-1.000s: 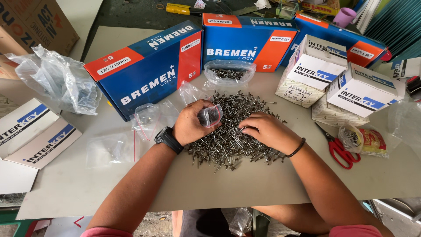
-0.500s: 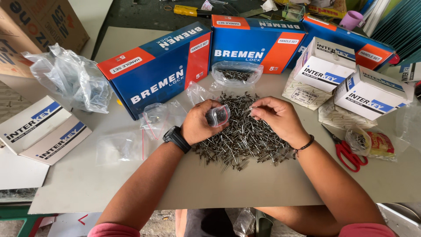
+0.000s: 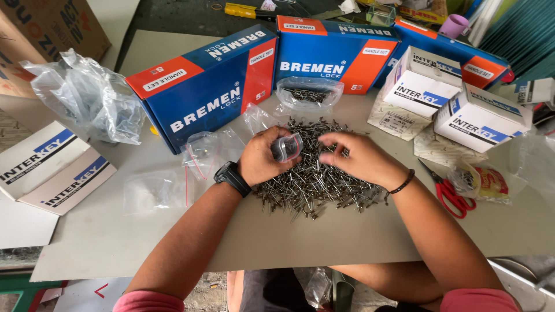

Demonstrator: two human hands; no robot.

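Head view: left hand (image 3: 263,163), just left of frame centre, is gripping a small clear bag (image 3: 287,147) of dark screws, fingers curled around it, bag mouth facing right. Right hand (image 3: 361,157) is hovering just right of the bag over the screw pile (image 3: 315,179), fingers loosely bent and blurred, so cannot tell if they are pinching a screw. Pile is spreading across the grey table (image 3: 324,237) at frame centre, under and between both hands. Black wristwatch (image 3: 232,178) is sitting on the left wrist, dark bracelet (image 3: 402,185) on the right. Above the pile an open clear bag with screws (image 3: 308,92) is leaning against a blue-and-orange box (image 3: 332,55); another blue-and-orange box (image 3: 205,86) is standing at upper left of centre. White boxes (image 3: 451,98) are stacking at upper right, red-handled scissors (image 3: 448,193) lying at right. Crumpled plastic bags (image 3: 87,95) are sitting at upper left, flat white cartons (image 3: 49,167) at left edge.
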